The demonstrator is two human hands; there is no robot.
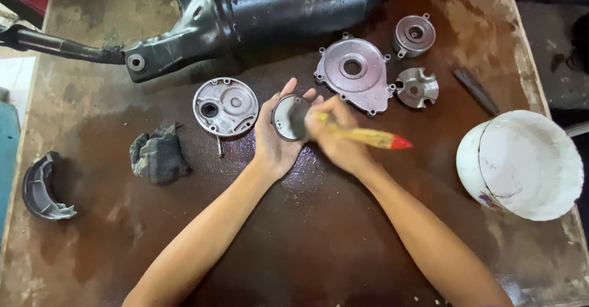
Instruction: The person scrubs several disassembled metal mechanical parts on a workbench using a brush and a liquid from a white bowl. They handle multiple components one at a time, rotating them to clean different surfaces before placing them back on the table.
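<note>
Left hand (273, 141) cups a round disc (286, 117) above the table (307, 239), face tilted up for access; grip curled round its rim. Right hand (337, 138) pinches a yellow brush (362, 135), bristles on the disc. White bowl (521, 163) near right; covers (356, 74) beyond.

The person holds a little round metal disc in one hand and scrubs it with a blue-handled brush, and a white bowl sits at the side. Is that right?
Not quite. The head view shows the brush handle is yellow with a red tip, not blue. The rest holds: the left hand cups the small round metal disc, the right hand works the brush on it, and the white bowl sits at the side.
</note>
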